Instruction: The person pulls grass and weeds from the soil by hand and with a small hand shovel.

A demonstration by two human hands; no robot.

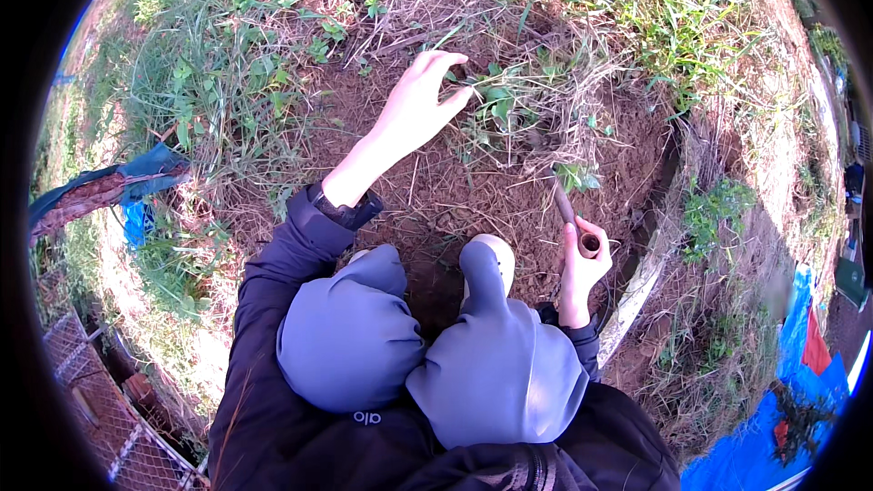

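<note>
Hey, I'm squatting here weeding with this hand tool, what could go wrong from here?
1. Your left hand reaches into the leafy weed clump ahead of the hand tool; a swing there might catch your fingers.
2. Your right hand grips the tool's wooden handle only at its end, so it may slip or twist.
3. The tool's head is hidden in dry grass, so you may not see where it strikes.
</note>
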